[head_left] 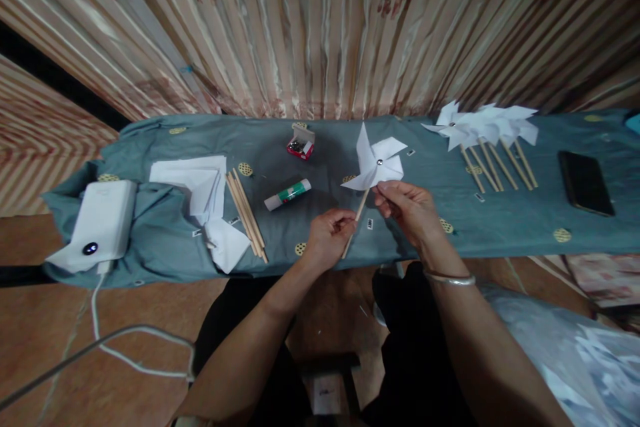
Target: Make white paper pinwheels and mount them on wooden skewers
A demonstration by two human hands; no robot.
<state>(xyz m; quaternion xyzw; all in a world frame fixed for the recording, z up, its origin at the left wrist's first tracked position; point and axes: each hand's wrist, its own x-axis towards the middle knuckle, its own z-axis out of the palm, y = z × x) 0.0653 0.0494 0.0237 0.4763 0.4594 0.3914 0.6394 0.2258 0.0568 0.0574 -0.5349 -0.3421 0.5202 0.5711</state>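
A white paper pinwheel (369, 163) with a silver pin at its centre is held up over the middle of the table. My left hand (331, 235) is closed round its wooden stick, below the paper blades. The fingers of my right hand (404, 207) pinch the lower edge of the pinwheel's paper. A green and white glue stick (289, 195) lies to the left of my hands. Behind it stands a small open red box (301, 145) with shiny metal pins inside.
Several wooden sticks (246, 213) lie left, beside white paper sheets (197, 177). A white power bank (103, 223) with a cable sits at far left. Several finished pinwheels (487, 125) and a black phone (585, 182) lie right. A pleated curtain (310, 33) hangs behind the cloth-covered table (505, 227).
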